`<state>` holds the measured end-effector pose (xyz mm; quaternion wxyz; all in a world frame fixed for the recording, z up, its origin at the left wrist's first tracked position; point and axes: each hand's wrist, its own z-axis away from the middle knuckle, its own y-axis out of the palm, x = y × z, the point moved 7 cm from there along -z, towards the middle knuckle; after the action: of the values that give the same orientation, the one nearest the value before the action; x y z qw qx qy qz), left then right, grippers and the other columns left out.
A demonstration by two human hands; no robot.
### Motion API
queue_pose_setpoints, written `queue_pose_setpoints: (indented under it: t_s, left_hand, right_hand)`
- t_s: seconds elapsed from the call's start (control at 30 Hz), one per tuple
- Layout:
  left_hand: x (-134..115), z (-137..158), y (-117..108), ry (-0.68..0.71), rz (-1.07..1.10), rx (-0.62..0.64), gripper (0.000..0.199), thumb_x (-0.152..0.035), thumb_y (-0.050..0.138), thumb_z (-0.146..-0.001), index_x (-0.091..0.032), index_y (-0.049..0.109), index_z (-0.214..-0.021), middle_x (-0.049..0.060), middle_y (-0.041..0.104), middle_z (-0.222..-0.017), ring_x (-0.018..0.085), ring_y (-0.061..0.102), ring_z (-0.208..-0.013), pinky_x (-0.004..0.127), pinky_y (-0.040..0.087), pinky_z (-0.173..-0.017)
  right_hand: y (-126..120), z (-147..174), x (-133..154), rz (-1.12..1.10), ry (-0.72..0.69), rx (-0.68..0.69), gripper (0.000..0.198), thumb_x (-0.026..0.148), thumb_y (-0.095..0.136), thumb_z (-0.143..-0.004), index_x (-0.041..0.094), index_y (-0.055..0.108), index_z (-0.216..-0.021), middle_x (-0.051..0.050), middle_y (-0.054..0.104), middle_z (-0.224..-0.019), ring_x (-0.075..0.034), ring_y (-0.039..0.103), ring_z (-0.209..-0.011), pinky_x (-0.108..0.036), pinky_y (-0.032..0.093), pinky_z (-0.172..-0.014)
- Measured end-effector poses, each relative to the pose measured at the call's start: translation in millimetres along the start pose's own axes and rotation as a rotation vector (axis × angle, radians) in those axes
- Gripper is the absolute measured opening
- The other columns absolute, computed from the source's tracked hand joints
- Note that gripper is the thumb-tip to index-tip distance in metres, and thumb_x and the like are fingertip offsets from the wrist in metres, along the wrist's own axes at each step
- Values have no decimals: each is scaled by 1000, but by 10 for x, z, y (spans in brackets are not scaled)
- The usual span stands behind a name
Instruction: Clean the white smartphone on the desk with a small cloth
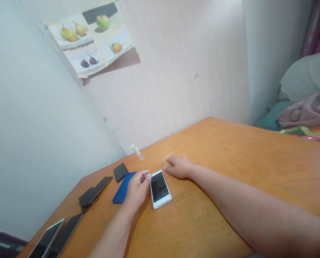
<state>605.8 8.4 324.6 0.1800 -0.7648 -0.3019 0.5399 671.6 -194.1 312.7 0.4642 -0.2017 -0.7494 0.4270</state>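
Worktop (pixel 203 222), wooden, below fruit pictures (pixel 94 39): our left grip (pixel 137 189) pinches a pale item (pixel 148 175) beside the smartphone (pixel 160 188); right grip (pixel 180 167) parted.

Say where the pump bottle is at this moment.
In the head view, the pump bottle is left of centre on the table, by the wall, beyond the left hand.

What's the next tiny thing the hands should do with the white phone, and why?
Maybe bring the right hand over to steady the white phone. The phone lies flat on the table and the left hand is at its upper left corner, but the right hand rests apart from it.
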Motion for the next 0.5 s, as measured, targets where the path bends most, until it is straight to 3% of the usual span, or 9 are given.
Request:
queue_pose_setpoints:
  t_s: [0.17,0.27,0.37,0.5]
  left_hand:
    - [92,68,-43,-2,11,-67,38,-45,63,-83,-17,69,-108,8,72,-101,23,67,-94,36,50,-87]
    - [120,93,-74,8,9,-83,36,-44,63,-83,-17,70,-106,9,72,-101,24,67,-94,37,50,-87]
    - [109,106,-93,18,5,-89,35,-44,62,-84,-17,69,-106,9,72,-102,24,67,-94,37,50,-86]
    - [36,114,-79,31,-3,-80,33,-43,61,-85,-18,69,-105,8,72,-99,22,67,-91,36,50,-85]
  right_hand:
    - [4,39,25,6,-3,69,72,67,39,-91,15,54,-139,-15,57,-141,-33,54,-126,-41,40,-104]
    - [37,102,34,11,-32,163,91,79,45,-82,12,49,-144,-18,50,-146,-36,47,-134,-42,37,-109]
    - [69,229,41,18,-75,267,111,86,55,-69,10,40,-150,-19,36,-156,-38,27,-145,-47,23,-119]
    - [94,401,78,39,-133,353,126,89,54,-66,10,18,-157,-20,16,-162,-36,7,-150,-53,4,-121]
